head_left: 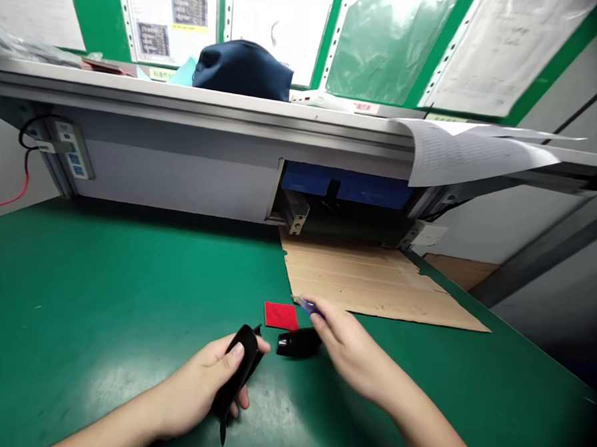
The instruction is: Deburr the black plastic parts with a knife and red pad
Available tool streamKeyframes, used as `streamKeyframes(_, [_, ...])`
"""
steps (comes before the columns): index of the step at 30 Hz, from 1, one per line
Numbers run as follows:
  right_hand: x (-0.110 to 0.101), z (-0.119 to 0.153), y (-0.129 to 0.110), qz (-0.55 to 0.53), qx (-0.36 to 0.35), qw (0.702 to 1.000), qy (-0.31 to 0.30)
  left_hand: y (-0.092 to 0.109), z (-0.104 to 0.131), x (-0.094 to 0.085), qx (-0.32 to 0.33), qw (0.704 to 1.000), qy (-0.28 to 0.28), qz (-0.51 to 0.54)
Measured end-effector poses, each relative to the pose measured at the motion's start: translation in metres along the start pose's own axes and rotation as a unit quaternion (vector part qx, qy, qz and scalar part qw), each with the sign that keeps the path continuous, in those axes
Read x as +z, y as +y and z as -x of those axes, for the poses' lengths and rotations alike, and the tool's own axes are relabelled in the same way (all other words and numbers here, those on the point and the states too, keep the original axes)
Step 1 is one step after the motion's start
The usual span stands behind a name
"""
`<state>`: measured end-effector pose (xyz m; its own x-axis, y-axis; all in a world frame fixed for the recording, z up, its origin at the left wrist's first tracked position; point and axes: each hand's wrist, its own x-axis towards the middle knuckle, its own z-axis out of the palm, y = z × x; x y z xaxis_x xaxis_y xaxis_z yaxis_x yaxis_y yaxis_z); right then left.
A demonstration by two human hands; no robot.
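Note:
My left hand (pixel 210 379) is closed around a black folded piece (pixel 235 370) that looks thin and flexible, like a soft pouch or flap, with the thumb pressed on its face. In my right hand (pixel 340 336) a small blue-handled tool with a pointed metal tip (pixel 308 307) is pinched; its exact kind does not show. Just below that hand, a glossy black rounded object (pixel 298 343) lies on the green table, its right end partly hidden by the fingers. A flat red square (pixel 280 315) rests on the table between the hands, slightly beyond the black object.
Behind the tool lies a flat cardboard sheet (pixel 370 280), reaching to an opening under the shelf (pixel 184 104). A dark blue cloth bundle (pixel 244 70) sits on that shelf, and paper sheets (pixel 462 152) hang over its edge. A power strip (pixel 75 150) is mounted at left.

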<state>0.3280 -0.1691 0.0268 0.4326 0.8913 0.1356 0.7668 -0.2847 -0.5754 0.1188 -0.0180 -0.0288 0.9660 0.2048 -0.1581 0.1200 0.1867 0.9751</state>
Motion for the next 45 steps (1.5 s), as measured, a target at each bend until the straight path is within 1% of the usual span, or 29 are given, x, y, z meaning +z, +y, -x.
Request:
streamKeyframes(2, [0.017,0.005,-0.017,-0.011,-0.055,0.998,-0.030,0.002,0.000,0.000,0.007,0.999,0.006,-0.044])
streamKeyframes(4, [0.028,0.009,-0.027,0.021,-0.090,0.994,-0.050,0.005,-0.001,0.000,0.019,0.998,0.008,-0.062])
streamKeyframes(6, [0.033,0.012,-0.030,0.077,-0.134,0.987,-0.047,0.008,-0.001,0.000,0.017,0.997,0.005,-0.070])
streamKeyframes(9, [0.034,0.012,-0.029,0.152,-0.185,0.970,-0.037,0.013,0.001,0.000,-0.007,0.996,-0.014,-0.086])
streamKeyframes(11, [0.035,0.011,-0.029,0.182,-0.194,0.963,-0.037,0.016,0.003,0.000,-0.020,0.995,-0.030,-0.088])
streamKeyframes(13, [0.038,0.010,-0.031,0.208,-0.187,0.960,-0.029,0.017,0.005,0.000,-0.028,0.995,-0.039,-0.088])
streamKeyframes(16, [0.044,0.008,-0.032,0.252,-0.182,0.951,-0.006,0.018,0.007,0.001,-0.030,0.995,-0.049,-0.088])
streamKeyframes(19, [0.049,0.006,-0.030,0.285,-0.200,0.937,0.018,0.019,0.007,0.001,-0.028,0.994,-0.056,-0.086])
streamKeyframes(23, [0.055,0.005,-0.027,0.298,-0.220,0.929,0.023,0.021,0.010,0.000,-0.036,0.991,-0.042,-0.118])
streamKeyframes(29, [0.065,0.005,-0.023,0.305,-0.229,0.925,0.001,0.027,0.018,0.002,-0.072,0.977,-0.004,-0.202])
streamKeyframes(31, [0.064,0.005,-0.024,0.296,-0.228,0.927,-0.023,0.030,0.019,0.004,-0.077,0.972,0.004,-0.223])
streamKeyframes(33, [0.059,0.006,-0.026,0.250,-0.224,0.940,-0.063,0.032,0.020,0.006,-0.076,0.967,0.012,-0.243])
streamKeyframes(35, [0.050,0.008,-0.028,0.151,-0.207,0.960,-0.116,0.033,0.020,0.007,-0.066,0.962,0.027,-0.262])
streamKeyframes(36, [0.045,0.009,-0.029,0.085,-0.193,0.968,-0.135,0.034,0.020,0.007,-0.056,0.962,0.038,-0.265])
streamKeyframes(37, [0.040,0.009,-0.029,0.020,-0.180,0.973,-0.141,0.033,0.020,0.006,-0.046,0.964,0.048,-0.258])
streamKeyframes(38, [0.036,0.009,-0.029,-0.031,-0.171,0.976,-0.131,0.033,0.021,0.006,-0.035,0.968,0.052,-0.243])
streamKeyframes(39, [0.034,0.009,-0.029,-0.058,-0.170,0.978,-0.106,0.032,0.021,0.005,-0.026,0.974,0.050,-0.219])
streamKeyframes(40, [0.033,0.009,-0.029,-0.055,-0.174,0.981,-0.073,0.031,0.021,0.004,-0.021,0.981,0.047,-0.189])
streamKeyframes(42, [0.035,0.007,-0.028,0.021,-0.189,0.982,-0.016,0.029,0.020,0.003,-0.021,0.990,0.043,-0.135])
streamKeyframes(45, [0.047,0.004,-0.026,0.176,-0.203,0.963,0.031,0.026,0.017,0.003,-0.013,0.996,0.053,-0.077])
